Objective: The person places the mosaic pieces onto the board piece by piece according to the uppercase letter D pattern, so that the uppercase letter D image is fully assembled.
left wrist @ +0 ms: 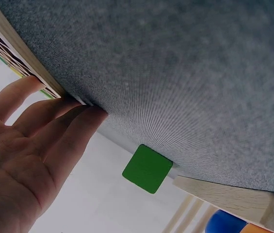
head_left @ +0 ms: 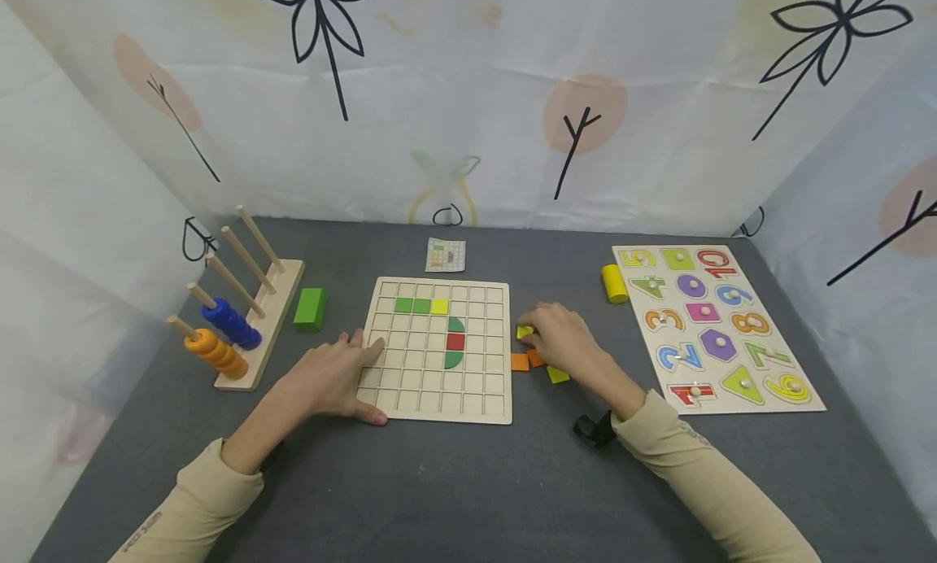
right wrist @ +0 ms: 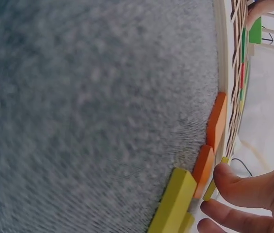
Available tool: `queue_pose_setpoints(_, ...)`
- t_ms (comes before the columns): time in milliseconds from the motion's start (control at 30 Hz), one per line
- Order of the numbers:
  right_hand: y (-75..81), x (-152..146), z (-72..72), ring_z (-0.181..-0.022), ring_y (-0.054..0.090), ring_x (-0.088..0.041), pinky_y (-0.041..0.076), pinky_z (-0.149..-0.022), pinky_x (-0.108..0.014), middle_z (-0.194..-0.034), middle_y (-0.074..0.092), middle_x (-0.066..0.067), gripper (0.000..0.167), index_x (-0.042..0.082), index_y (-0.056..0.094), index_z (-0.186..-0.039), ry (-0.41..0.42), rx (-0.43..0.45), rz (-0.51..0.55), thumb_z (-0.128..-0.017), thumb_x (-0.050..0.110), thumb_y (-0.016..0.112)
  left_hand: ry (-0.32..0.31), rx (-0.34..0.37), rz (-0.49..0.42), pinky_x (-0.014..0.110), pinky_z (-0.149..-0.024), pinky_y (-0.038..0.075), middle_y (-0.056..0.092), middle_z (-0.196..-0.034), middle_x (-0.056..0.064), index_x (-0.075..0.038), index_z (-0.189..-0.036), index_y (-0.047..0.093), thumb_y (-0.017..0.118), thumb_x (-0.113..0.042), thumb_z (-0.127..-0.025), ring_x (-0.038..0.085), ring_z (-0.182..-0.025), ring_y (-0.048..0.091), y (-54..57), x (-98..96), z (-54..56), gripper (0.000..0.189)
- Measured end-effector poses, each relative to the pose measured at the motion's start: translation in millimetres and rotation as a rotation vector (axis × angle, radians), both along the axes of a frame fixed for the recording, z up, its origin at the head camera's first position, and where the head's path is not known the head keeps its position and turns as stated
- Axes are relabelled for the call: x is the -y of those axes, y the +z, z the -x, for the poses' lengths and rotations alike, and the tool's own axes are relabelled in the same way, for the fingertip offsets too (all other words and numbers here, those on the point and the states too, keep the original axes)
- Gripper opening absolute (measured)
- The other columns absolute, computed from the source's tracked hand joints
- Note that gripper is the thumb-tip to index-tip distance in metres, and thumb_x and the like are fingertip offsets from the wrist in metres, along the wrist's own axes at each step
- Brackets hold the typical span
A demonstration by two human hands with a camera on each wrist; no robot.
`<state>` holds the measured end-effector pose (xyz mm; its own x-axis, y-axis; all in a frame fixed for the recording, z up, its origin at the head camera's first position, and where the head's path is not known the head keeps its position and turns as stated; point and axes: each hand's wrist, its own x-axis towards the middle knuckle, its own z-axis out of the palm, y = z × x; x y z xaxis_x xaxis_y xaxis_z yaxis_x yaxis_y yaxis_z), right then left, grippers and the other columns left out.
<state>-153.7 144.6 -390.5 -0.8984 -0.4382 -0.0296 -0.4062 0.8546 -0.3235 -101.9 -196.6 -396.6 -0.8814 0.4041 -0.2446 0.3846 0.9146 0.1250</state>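
A wooden grid board (head_left: 417,384) lies flat in the middle, with green, yellow and red tiles set in some of its squares. Along its left side rests my left hand (head_left: 328,376), thumb at the near corner and the other fingers spread at the edge. Just off the board's right edge, my right hand (head_left: 567,339) pinches a yellow tile (right wrist: 213,185) between thumb and fingertips. Beside that hand lie an orange tile (head_left: 520,362), a second orange tile (head_left: 536,358) partly covered by the fingers, and a yellow tile (head_left: 558,375).
On the left stands a wooden peg stacker (head_left: 281,290) with blue and orange rings, next to a green block (head_left: 310,309). A small printed card (head_left: 445,255) lies behind the board. At right are a yellow cylinder (head_left: 614,284) and a number-and-shape puzzle board (head_left: 713,376).
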Motion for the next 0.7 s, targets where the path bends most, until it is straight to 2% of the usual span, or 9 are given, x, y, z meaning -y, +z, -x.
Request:
queue_pose_setpoints(100,1.8,0.5,-0.9,-0.087,0.065,-0.024,0.048,-0.063,-0.031,-0.109,0.074,-0.015,0.027,0.006,0.076,-0.119,0.004,0.014,0.012,-0.092,0.01,0.075,-0.004,-0.004,-0.006,0.068,-0.094,0.051,0.047,-0.147,0.041,-0.005,-0.148,0.053,0.088,-0.068,-0.062,0.061,-0.131,0.052,0.5,0.3,-0.2,0.113)
queue_pose_setpoints(200,4.3,2.8,-3.3,-0.093,0.068,-0.027,0.055,-0.073,-0.038,-0.112,0.075,-0.015,0.027,0.004,0.075,-0.119,0.033,0.019,0.047,-0.093,0.008,0.074,-0.005,-0.005,-0.011,0.069,-0.094,0.05,0.047,-0.147,0.041,-0.004,-0.148,0.053,0.088,-0.068,-0.062,0.061,-0.131,0.051,0.3,0.8,-0.3,0.112)
queue_pose_setpoints(300,7.9,8.5,-6.6,-0.093,0.069,-0.027,0.057,-0.08,-0.04,-0.113,0.075,-0.016,0.026,0.002,0.075,-0.118,0.066,0.024,0.075,-0.092,0.006,0.074,-0.005,-0.003,-0.016,0.069,-0.095,0.05,0.046,-0.147,0.041,-0.004,-0.148,0.053,0.088,-0.068,-0.063,0.062,-0.131,0.051,0.0,1.2,-0.4,0.112)
queue_pose_setpoints(433,12.4,20.4,-11.9,-0.089,0.067,-0.023,0.054,-0.075,-0.036,-0.111,0.075,-0.014,0.025,0.002,0.075,-0.116,0.091,0.037,0.069,-0.092,0.007,0.074,-0.007,0.001,-0.022,0.07,-0.095,0.049,0.046,-0.147,0.042,-0.004,-0.148,0.053,0.088,-0.067,-0.063,0.062,-0.131,0.051,0.4,1.1,-0.4,0.112)
queue_pose_setpoints(700,16.8,49.8,-23.5,-0.095,0.069,-0.025,0.055,-0.073,-0.035,-0.108,0.075,-0.01,0.024,0.006,0.077,-0.113,0.174,0.044,0.08,-0.09,0.01,0.077,-0.01,-0.007,-0.023,0.069,-0.095,0.05,0.047,-0.146,0.042,-0.003,-0.148,0.053,0.089,-0.067,-0.063,0.062,-0.13,0.051,-0.2,0.7,-0.1,0.112)
